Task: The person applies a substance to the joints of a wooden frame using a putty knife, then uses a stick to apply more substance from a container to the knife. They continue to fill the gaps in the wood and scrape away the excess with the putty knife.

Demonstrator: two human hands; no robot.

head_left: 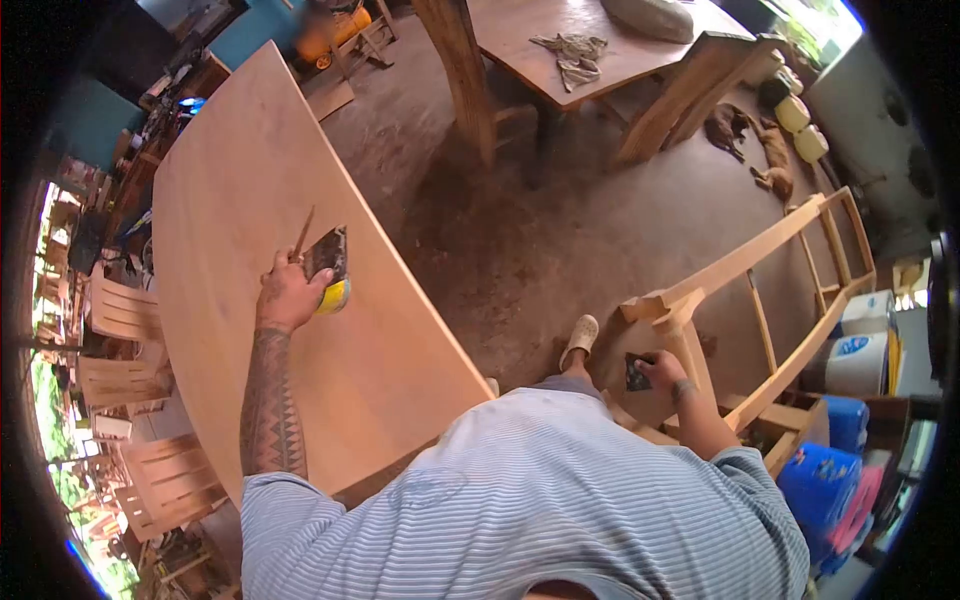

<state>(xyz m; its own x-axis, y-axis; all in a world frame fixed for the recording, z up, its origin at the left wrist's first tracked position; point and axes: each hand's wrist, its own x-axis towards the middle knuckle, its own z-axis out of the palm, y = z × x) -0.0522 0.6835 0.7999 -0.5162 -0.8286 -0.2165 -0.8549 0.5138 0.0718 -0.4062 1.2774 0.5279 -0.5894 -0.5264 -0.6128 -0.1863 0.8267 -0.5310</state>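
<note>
Head view: my left hand (pixel 288 295) curls round yellow tin (pixel 335 297), dark plate (pixel 329 252) over panel (pixel 230 190), near right edge; right hand (pixel 660 372) pinches dark scraper (pixel 637 374). Likely readying step; next calls for level tin.

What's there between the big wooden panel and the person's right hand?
In the head view: floor, the person's pale clog, then the dark piece that the right hand holds.

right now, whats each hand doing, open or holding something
Left hand: closed, holding a yellow-banded container, a thin stick jutting out by the fingers.
Right hand: closed, holding a small dark flat piece.
</note>
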